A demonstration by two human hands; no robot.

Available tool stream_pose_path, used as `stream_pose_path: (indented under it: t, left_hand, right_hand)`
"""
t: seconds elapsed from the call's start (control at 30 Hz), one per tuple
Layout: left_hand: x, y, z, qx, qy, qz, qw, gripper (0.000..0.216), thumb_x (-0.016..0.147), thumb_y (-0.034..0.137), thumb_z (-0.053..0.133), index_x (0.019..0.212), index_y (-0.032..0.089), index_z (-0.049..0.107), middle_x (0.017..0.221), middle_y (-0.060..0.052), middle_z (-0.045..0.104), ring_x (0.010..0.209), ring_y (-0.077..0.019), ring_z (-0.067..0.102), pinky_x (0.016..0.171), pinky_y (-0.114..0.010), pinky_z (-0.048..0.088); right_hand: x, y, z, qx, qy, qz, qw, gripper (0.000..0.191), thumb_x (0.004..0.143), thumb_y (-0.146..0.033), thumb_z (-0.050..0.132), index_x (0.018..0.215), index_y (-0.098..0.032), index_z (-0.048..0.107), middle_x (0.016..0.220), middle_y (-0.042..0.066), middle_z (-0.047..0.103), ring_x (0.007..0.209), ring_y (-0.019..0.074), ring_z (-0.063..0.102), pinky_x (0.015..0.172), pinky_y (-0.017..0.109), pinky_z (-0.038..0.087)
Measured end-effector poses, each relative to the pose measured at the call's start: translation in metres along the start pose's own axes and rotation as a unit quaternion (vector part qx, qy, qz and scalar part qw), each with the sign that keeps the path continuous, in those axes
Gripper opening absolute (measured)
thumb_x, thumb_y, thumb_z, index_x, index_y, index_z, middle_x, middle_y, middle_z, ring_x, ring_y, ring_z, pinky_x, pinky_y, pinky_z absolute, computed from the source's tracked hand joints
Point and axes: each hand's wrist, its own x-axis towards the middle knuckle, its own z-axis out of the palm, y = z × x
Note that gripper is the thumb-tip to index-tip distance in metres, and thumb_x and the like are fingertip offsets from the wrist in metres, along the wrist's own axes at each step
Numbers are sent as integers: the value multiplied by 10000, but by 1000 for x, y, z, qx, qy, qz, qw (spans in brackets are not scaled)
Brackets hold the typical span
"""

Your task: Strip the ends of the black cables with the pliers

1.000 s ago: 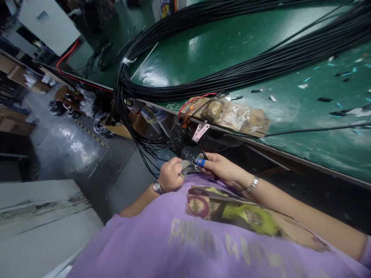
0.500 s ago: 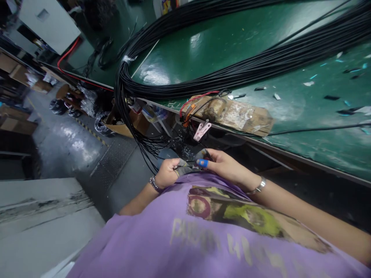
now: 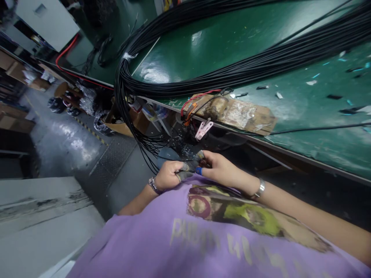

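My left hand and my right hand meet close in front of my purple shirt, below the edge of the green table. Both are closed in a pinch, fingertips together, around a thin black wire that runs left toward the hanging cable ends. Grey fingertip covers show on the left hand, a blue one on the right. A thick bundle of black cables loops over the table and hangs off its edge just left of my hands.
A taped cardboard pad with red and orange wires and a pink clip sits on the table edge above my hands. Small scraps litter the table at right. Boxes, bags and cable coils lie on the floor at left.
My hands have drawn closer together and the right fingers have curled more tightly over the wire; the view has shifted slightly.
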Motion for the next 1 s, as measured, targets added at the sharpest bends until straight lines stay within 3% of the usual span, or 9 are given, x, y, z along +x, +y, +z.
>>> stream_pose_path:
  t: [0.13, 0.27, 0.4, 0.6, 0.8, 1.0]
  left_hand:
    - [-1, -4, 1, 41, 1, 95, 995, 310, 825, 416, 546, 709, 146, 644, 594, -28, 590, 544, -89, 519, 527, -190, 388]
    - [-1, -3, -1, -15, 1, 59, 998, 337, 798, 457, 574, 716, 140, 656, 645, -55, 620, 584, -108, 562, 573, -204, 427]
    - [-1, 0, -4, -29, -6, -3, 1000, 379, 749, 511, 607, 686, 141, 658, 635, -58, 623, 577, -111, 555, 574, -210, 429]
    - [1, 1, -3, -11, -1, -52, 999, 411, 760, 534, 577, 684, 138, 659, 598, -34, 600, 539, -96, 502, 544, -201, 399]
    - [3, 4, -3, 0, -21, -61, 998, 384, 788, 503, 555, 676, 145, 641, 624, -29, 599, 564, -96, 496, 565, -194, 387]
    - [3, 5, -2, 24, -32, -111, 993, 410, 782, 511, 548, 597, 145, 566, 558, 10, 506, 521, -77, 396, 523, -195, 320]
  right_hand:
    - [3, 9, 8, 179, 1, 142, 973, 205, 531, -233, 617, 653, -192, 457, 494, -100, 391, 423, 40, 285, 404, 192, 227]
    - [4, 7, 3, 231, -13, 151, 961, 318, 494, -282, 735, 653, -183, 478, 507, -83, 453, 431, 34, 301, 395, 186, 205]
    - [5, 1, -3, 199, -14, 140, 970, 356, 552, -406, 740, 712, -174, 523, 675, -3, 608, 474, 49, 370, 399, 197, 227]
    - [8, 1, -1, 122, -26, 105, 987, 409, 515, -402, 787, 738, -170, 534, 611, -53, 538, 516, 62, 409, 479, 217, 318]
    - [12, 8, 0, 82, -17, 97, 992, 392, 600, -501, 707, 713, -172, 525, 573, -54, 528, 475, 59, 378, 462, 227, 298]
    - [18, 13, 1, 84, -15, 99, 991, 370, 547, -405, 755, 726, -169, 534, 571, -55, 530, 510, 77, 432, 506, 235, 351]
